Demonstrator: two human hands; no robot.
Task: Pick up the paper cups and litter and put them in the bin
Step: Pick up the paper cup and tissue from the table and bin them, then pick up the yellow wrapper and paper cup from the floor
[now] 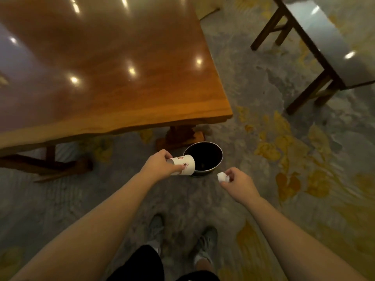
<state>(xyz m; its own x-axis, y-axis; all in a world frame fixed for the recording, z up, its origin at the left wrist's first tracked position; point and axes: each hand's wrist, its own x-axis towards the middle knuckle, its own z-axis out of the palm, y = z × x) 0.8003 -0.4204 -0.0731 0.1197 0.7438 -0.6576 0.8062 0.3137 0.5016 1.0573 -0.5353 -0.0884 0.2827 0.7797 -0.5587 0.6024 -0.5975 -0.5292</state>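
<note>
Feet: two grey shoes [182, 240] on the patterned carpet [284, 179], nearest the lens, below both forearms.
Left hand [160, 165]: closed around a white paper cup [182, 164], held on its side – mouth pointing right, rim overlapping the near-left edge of the bin.
Cup print: small red-brown marks on the wall; too blurred to read, no brand legible.
Bin [204, 159]: round, dark inside, standing on the carpet just right of the cup, near the table's foot; something small may lie at the bottom, cannot tell what.
Table [113, 82]: glossy wooden top, far left, bare where visible.
Right hand [236, 180]: fingers pinched on a small white crumpled wad [222, 177], near the bin's right side but short of its rim.
Chair [316, 47]: far right, well apart from the bin.
Step in hand (judgement): drop the cup – carry it further right until it is fully over the opening, tip the mouth downward, then loosen the fingers; letting go now risks it catching the rim and rolling off.
Next (judgement): bring the wad left over the opening before unpinching.
</note>
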